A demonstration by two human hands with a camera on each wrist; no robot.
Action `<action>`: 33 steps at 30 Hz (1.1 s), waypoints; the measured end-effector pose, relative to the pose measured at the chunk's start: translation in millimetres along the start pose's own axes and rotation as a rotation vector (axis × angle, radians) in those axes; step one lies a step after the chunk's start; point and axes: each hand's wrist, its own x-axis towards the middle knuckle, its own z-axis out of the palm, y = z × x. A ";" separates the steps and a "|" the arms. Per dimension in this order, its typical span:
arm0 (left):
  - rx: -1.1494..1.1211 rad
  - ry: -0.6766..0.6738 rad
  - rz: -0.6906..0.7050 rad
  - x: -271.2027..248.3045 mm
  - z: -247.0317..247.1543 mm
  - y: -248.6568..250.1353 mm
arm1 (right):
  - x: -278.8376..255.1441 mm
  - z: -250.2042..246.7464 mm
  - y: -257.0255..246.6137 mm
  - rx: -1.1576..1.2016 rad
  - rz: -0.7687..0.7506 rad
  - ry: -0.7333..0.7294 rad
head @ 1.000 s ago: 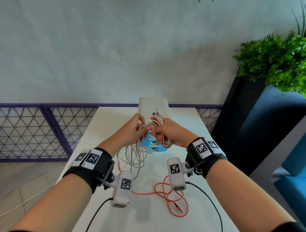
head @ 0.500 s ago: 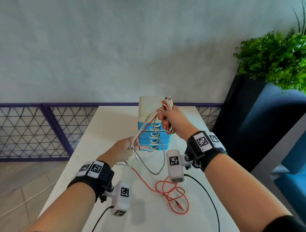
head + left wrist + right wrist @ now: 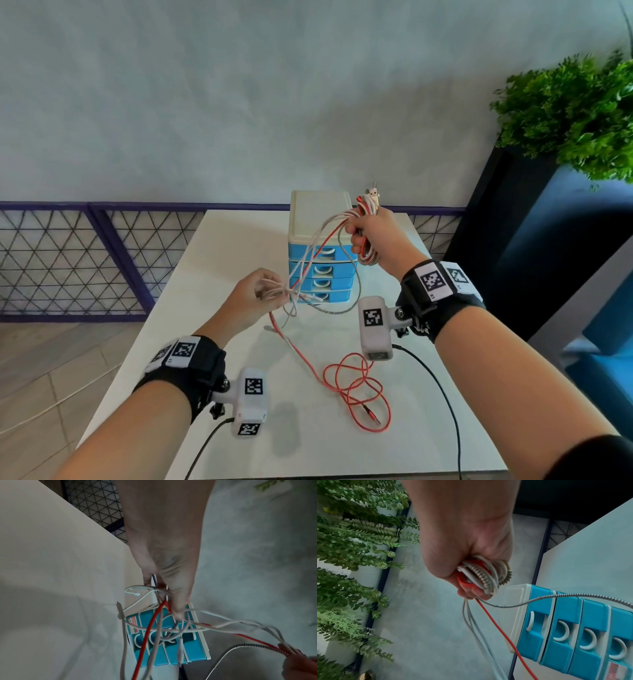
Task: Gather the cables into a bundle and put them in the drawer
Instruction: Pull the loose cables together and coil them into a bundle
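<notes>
Meanwhile right hand [image 3: 375,236] fists the coiled cables [image 3: 481,574] — left hand [image 3: 255,298] pinches their strands — before four blue drawers [image 3: 322,274].

The braided cable [image 3: 518,602] is showing a metallic, spiral-ribbed sheath. The red cable [image 3: 352,387] and white cables [image 3: 228,625] are looking like smooth matt plastic. The drawer unit [image 3: 565,635] is showing glossy blue plastic fronts; the table [image 3: 239,246] is looking smooth and matt.
</notes>
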 end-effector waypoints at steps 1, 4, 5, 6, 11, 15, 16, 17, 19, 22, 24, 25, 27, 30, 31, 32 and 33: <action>0.001 -0.013 -0.005 0.8 -1.4 -0.8 | -0.6 0.2 -0.9 0.008 -0.001 -0.015; 0.090 -0.071 0.001 5.3 -4.8 -5.2 | -2.9 2.2 -3.6 0.003 -0.004 -0.037; 0.125 -0.094 0.008 6.9 -5.1 -6.8 | -2.7 3.2 -4.0 -0.007 -0.004 -0.035; 0.181 -0.118 0.015 8.1 -5.2 -8.4 | -2.3 3.8 -4.1 -0.020 -0.005 -0.031; 0.423 -0.210 0.065 14.4 -6.6 -8.2 | -1.0 2.2 -1.5 -0.064 -0.005 0.010; 0.561 -0.183 0.049 16.2 -15.2 -16.7 | -2.3 -4.9 -5.2 -0.064 -0.024 0.064; 0.587 -0.175 0.033 13.6 -18.4 -22.4 | -1.8 -8.0 -7.8 -0.061 -0.027 0.086; 0.613 -0.176 0.014 10.0 -21.5 -29.1 | -1.3 -10.8 -10.4 -0.057 -0.030 0.102; 0.661 -0.188 -0.022 2.1 -25.3 -42.0 | -0.7 -14.4 -15.1 -0.035 -0.037 0.112; 0.749 -0.200 -0.129 -4.9 -26.2 -54.4 | -2.1 -11.8 -17.4 0.019 -0.055 0.096; 0.832 -0.215 -0.222 -8.9 -27.5 -63.1 | -3.7 -10.1 -18.6 0.042 -0.076 0.106; 0.865 -0.235 -0.276 -11.4 -28.9 -68.1 | -4.3 -11.4 -20.3 0.057 -0.090 0.131; 0.875 -0.279 -0.373 -19.9 -31.9 -78.0 | -5.6 -17.0 -25.5 0.102 -0.111 0.180; 0.788 -0.264 -0.381 -19.7 -34.2 -82.3 | -6.6 -21.8 -32.6 0.123 -0.138 0.155; 0.765 -0.251 -0.357 -16.0 -35.0 -79.0 | -6.7 -20.5 -32.9 0.106 -0.134 0.133; 0.751 -0.229 -0.326 -11.6 -34.1 -73.8 | -6.5 -17.6 -32.7 0.093 -0.121 0.110; 0.728 -0.210 -0.275 -7.8 -32.1 -66.9 | -6.0 -14.1 -32.2 0.083 -0.105 0.090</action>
